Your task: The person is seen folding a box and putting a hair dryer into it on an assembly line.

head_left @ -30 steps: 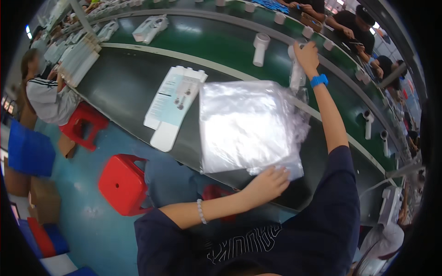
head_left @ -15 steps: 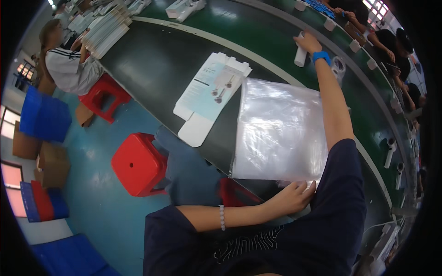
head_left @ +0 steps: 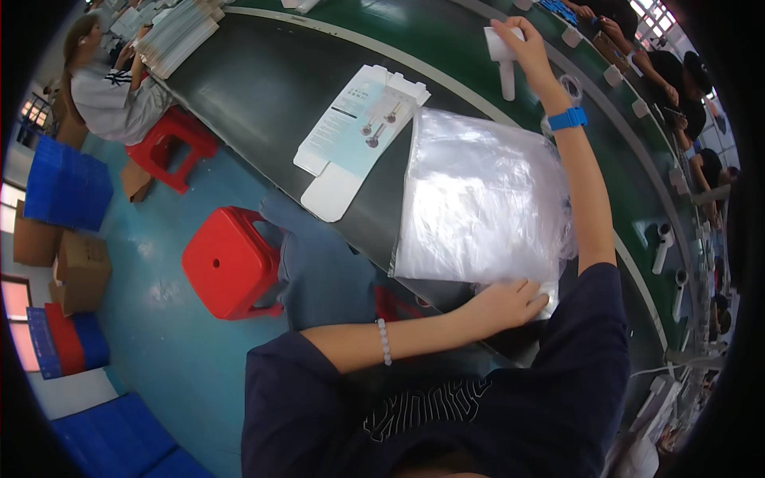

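One green conveyor (head_left: 430, 44) borders the bench (head_left: 247, 103), where clear plastic bags (head_left: 478, 199) lie flat, seemingly for easy reach. Over the conveyor, a white handheld device (head_left: 507, 72) hangs, head gripped by the right hand (head_left: 527, 49); the left hand (head_left: 510, 307) touches the bags, grip unclear.

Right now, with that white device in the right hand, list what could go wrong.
The right hand grips the white device by its wide end, handle hanging down, so it could slip onto the green belt.
The clear plastic stack has a corner close to the edge of the dark table; a tug might drag it off.
The left hand is at the stack's near side and may crumple the thin film.
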`<state>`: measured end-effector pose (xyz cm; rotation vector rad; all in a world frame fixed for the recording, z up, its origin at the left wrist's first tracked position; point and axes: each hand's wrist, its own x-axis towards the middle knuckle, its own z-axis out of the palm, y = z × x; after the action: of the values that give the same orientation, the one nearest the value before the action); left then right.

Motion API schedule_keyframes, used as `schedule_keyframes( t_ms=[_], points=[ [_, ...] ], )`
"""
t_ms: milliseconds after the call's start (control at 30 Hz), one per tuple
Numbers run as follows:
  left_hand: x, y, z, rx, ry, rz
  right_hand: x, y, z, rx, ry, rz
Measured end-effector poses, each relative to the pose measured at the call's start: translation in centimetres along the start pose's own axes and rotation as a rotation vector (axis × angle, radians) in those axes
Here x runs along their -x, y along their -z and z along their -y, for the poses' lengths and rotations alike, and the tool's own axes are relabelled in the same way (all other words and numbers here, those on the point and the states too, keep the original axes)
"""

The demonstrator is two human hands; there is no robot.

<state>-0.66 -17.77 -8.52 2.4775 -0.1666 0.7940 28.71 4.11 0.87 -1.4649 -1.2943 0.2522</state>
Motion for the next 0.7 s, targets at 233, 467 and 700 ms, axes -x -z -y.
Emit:
schedule_keyframes(
  t_ms=[233,467,700],
  points=[
    [-1.6,1.4,1.6,0.346,0.180,-0.107,5.1,-0.2,4.0,-0.090,-0.436,-0.126],
    [-3.0,3.1,2.3,0.409,0.239,0.026,10.6,3.8,1.7,-0.766,-0.618,0.062],
    [-2.6,4.0,2.4,0.223,-0.028,0.179,18.1,6.1,10.4,-1.053,-0.385,-0.075]
  ],
)
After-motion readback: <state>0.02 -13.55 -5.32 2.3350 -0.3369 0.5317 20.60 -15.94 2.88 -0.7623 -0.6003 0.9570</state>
